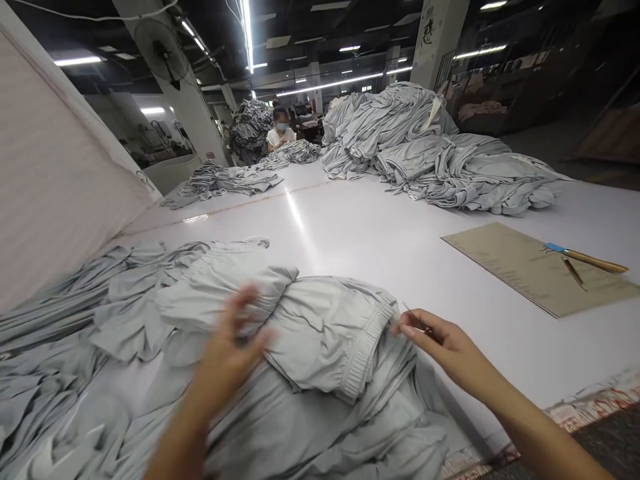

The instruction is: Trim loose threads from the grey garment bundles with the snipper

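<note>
A light grey garment [325, 333] with a gathered elastic waistband lies on a heap of similar cloth at the front centre. My left hand [235, 347] hovers over its left part, blurred, with thumb and fingers spread and nothing between them. At the waistband's right edge is my right hand [435, 333], its thumb and fingertips pinched together. Whatever those fingertips hold is too small to make out. Another folded pale garment [215, 287] lies behind my left hand.
Grey garments [40, 367] cover the left side of the white table [350, 227]. Big piles [400, 133] stand at the back right. A brown board [525, 267] with a blue-and-gold tool [590, 259] lies at right. A masked person [281, 130] is at the far end.
</note>
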A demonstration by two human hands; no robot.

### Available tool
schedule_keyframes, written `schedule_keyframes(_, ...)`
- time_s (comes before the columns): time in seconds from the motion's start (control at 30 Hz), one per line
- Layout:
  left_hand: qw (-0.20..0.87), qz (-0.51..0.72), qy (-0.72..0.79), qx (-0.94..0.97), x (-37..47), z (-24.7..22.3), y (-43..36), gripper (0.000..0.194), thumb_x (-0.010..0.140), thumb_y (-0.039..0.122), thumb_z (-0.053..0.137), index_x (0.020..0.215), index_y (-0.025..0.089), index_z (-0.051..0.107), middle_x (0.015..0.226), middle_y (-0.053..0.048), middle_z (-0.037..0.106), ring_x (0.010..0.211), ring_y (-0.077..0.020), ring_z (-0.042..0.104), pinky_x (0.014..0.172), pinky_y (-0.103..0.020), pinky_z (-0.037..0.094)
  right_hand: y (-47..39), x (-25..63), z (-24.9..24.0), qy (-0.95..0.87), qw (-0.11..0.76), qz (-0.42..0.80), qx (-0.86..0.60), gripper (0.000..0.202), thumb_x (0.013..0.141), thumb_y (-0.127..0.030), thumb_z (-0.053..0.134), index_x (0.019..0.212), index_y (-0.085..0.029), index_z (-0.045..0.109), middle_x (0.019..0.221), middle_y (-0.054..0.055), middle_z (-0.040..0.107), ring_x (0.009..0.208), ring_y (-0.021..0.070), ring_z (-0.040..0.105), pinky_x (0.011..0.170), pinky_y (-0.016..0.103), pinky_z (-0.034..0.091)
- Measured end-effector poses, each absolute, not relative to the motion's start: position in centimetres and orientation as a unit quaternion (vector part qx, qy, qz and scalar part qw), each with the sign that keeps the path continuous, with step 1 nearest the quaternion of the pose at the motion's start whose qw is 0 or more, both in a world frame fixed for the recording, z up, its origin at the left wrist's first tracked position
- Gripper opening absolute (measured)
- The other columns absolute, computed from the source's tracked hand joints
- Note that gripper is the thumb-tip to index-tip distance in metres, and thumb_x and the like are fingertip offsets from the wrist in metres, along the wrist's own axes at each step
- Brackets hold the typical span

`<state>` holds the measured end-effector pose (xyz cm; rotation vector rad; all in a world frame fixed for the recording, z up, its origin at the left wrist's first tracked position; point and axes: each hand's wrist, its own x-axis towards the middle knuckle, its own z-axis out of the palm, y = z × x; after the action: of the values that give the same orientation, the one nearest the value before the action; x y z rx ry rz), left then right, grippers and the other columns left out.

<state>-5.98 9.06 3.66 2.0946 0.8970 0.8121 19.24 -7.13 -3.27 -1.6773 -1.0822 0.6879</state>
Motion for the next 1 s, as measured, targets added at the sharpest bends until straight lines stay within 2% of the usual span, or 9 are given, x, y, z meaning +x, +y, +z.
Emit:
schedule_keyframes(0.13,0.263,0.099,0.238,0.93,-2.6,-2.7,5.3,0.078,0.073,0.027,0.07,0.142,0.022,0.035,0.152,-0.015,0.031,0.138,-0.0354,0.03,0.109,-0.055,0.031,-6.6,18.5,-5.3,-0.482,0.459,0.274,-0.694,0.03,0.092,-0.047,0.047,0.089,-0.021,0.062,0.089,0.004,0.071,0.089,0.0232,0.064,0.077,0.031,0.049)
schedule_keyframes(0.2,0.18,0.141,0.238,0.944,-1.2,-6.0,4.1,0.073,0.071,0.02,0.068,0.138,0.017,0.04,0.148,-0.02,0.037,0.135,-0.0378,0.034,0.106,-0.058,0.031,-6.9,18.4,-6.6,-0.49,0.444,0.27,-0.7,0.029,0.09,-0.045,0.051,0.099,-0.021,0.064,0.096,0.005,0.072,0.091,0.0247,0.066,0.079,0.032,0.05)
schedule_keyframes(0.3,0.11,0.223,0.247,0.936,-0.3,-8.9,4.2,0.071,0.071,0.016,0.06,0.138,0.015,0.036,0.143,-0.021,0.042,0.133,-0.0352,0.038,0.105,-0.053,0.033,-8.3,17.7,-8.8,-0.498,0.423,0.262,-0.711,0.03,0.085,-0.043,0.057,0.103,-0.021,0.067,0.097,0.007,0.074,0.084,0.027,0.069,0.073,0.035,0.051)
schedule_keyframes(0.43,0.128,0.194,0.231,0.945,-0.8,-8.8,5.7,0.078,0.072,0.023,0.061,0.142,0.015,0.027,0.145,-0.021,0.039,0.134,-0.0336,0.036,0.105,-0.05,0.035,-10.2,16.3,-11.3,-0.482,0.436,0.247,-0.719,0.03,0.088,-0.043,0.051,0.098,-0.021,0.068,0.085,0.006,0.074,0.072,0.0246,0.069,0.066,0.034,0.053)
schedule_keyframes(0.53,0.133,0.111,0.231,0.957,-1.5,-7.1,6.2,0.092,0.065,0.029,0.069,0.145,0.017,0.025,0.151,-0.02,0.031,0.139,-0.0359,0.028,0.109,-0.056,0.027,-10.4,16.0,-12.6,-0.451,0.472,0.245,-0.717,0.033,0.093,-0.045,0.045,0.094,-0.019,0.066,0.089,0.007,0.074,0.085,0.0233,0.07,0.076,0.032,0.054)
schedule_keyframes(0.63,0.114,0.037,0.239,0.964,-1.9,-5.9,5.9,0.1,0.058,0.022,0.069,0.147,0.018,0.024,0.155,-0.02,0.024,0.141,-0.0372,0.022,0.11,-0.059,0.022,-10.3,15.9,-13.8,-0.422,0.503,0.245,-0.713,0.036,0.094,-0.047,0.044,0.093,-0.018,0.064,0.097,0.01,0.074,0.094,0.0228,0.069,0.083,0.03,0.053)
schedule_keyframes(0.77,0.09,0.051,0.244,0.964,-2.0,-6.5,5.9,0.092,0.058,0.011,0.064,0.144,0.014,0.031,0.153,-0.022,0.027,0.14,-0.0378,0.025,0.108,-0.058,0.026,-10.2,15.6,-14.9,-0.402,0.526,0.24,-0.71,0.039,0.093,-0.051,0.045,0.1,-0.017,0.064,0.103,0.012,0.073,0.097,0.0238,0.067,0.088,0.034,0.05)
schedule_keyframes(0.9,0.17,0.153,0.25,0.941,-1.1,-7.5,6.8,0.065,0.075,0.018,0.059,0.138,0.013,0.041,0.142,-0.021,0.046,0.131,-0.0332,0.042,0.103,-0.051,0.035,-10.2,15.6,-15.3,-0.387,0.536,0.238,-0.712,0.038,0.092,-0.051,0.047,0.1,-0.018,0.064,0.103,0.011,0.072,0.094,0.0241,0.068,0.085,0.033,0.052)
schedule_keyframes(1.0,0.205,0.176,0.269,0.925,0.1,-7.4,7.5,0.059,0.08,0.02,0.053,0.138,0.017,0.041,0.138,-0.016,0.053,0.125,-0.0289,0.05,0.101,-0.045,0.04,-10.1,15.6,-15.3,-0.384,0.538,0.238,-0.711,0.036,0.092,-0.05,0.047,0.099,-0.018,0.063,0.103,0.011,0.072,0.096,0.0238,0.068,0.086,0.033,0.051)
